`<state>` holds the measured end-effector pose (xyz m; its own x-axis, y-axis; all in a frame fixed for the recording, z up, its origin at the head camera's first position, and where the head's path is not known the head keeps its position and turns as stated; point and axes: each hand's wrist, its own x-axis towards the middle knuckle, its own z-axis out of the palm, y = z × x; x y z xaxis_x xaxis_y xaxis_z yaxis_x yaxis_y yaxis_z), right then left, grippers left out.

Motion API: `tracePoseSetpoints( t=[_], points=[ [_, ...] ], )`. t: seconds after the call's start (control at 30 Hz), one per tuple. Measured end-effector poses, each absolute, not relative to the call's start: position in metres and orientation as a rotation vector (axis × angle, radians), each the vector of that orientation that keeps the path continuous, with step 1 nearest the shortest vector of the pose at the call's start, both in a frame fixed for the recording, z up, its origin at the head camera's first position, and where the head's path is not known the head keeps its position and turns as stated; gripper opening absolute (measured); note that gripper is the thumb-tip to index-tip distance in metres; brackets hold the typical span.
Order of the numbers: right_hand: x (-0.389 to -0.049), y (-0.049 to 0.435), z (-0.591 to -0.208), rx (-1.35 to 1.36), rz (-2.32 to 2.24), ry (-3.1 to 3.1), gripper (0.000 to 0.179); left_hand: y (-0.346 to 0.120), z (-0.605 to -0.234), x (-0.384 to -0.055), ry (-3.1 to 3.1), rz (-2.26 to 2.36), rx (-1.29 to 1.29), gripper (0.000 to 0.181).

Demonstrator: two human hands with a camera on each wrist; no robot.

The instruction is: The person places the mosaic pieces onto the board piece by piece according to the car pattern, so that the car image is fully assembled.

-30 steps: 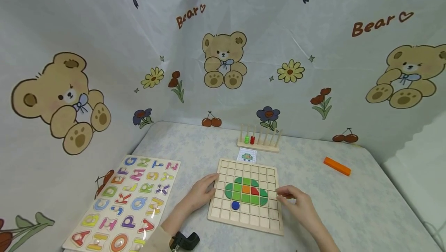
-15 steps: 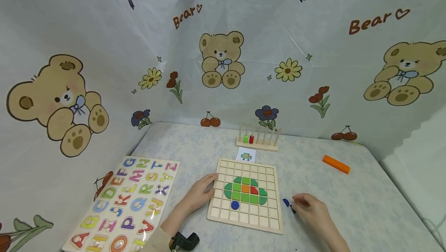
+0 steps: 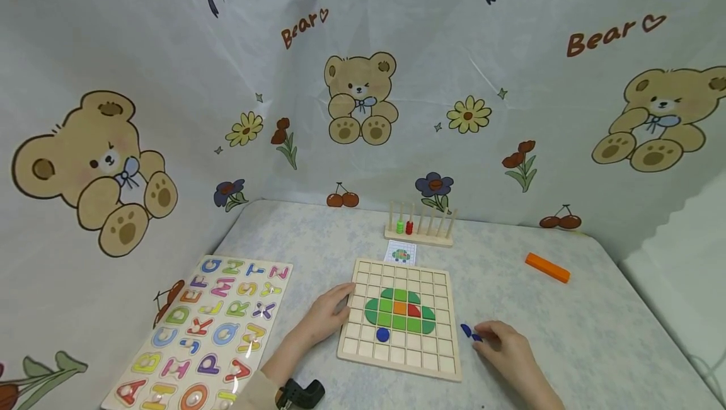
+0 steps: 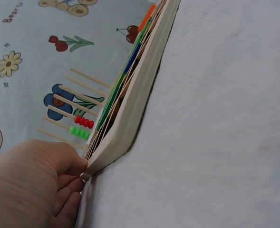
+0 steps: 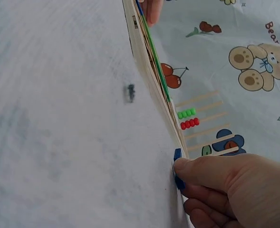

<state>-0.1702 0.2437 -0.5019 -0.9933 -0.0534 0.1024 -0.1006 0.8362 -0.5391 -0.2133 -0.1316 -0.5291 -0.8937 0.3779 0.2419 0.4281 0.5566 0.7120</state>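
Note:
A wooden grid board (image 3: 371, 358) holds green, orange and red pieces in a car-like shape, with a blue round (image 3: 382, 334) below them. My left hand (image 3: 326, 314) grips the board's left edge; in the left wrist view its thumb (image 4: 71, 161) lies along the board's corner. Right of the board, two small dark blue pieces lie on the table. One, apparently half-round (image 3: 466, 330), is nearer the board. My right hand (image 3: 507, 353) pinches the other blue piece (image 3: 477, 337) between thumb and fingers. In the right wrist view, the thumb partly covers this blue piece (image 5: 179, 182).
An alphabet puzzle board (image 3: 187, 334) lies at the left. Behind the grid board are a small picture card (image 3: 400, 252) and a pegged counting rack (image 3: 420, 238) with green and red beads. An orange bar (image 3: 547, 267) lies at the right. A patterned cloth hangs behind.
My right hand has left the board's right edge and moved right and down to the blue pieces, which have come into view. My left hand has stayed at the board.

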Motion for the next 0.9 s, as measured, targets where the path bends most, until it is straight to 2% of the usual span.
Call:
tracePoseSetpoints(
  t=[0.47, 0.9],
  points=[
    [-0.169, 0.242, -0.503, 0.124, 0.845, -2.890, 0.019, -0.132, -0.529, -0.214, -2.737, -1.289, -0.688, 0.050],
    [-0.171, 0.216, -0.469, 0.277, 0.941, -2.788, 0.019, -0.132, -0.531, -0.215, -2.712, -1.273, -0.696, 0.050]
  ],
)
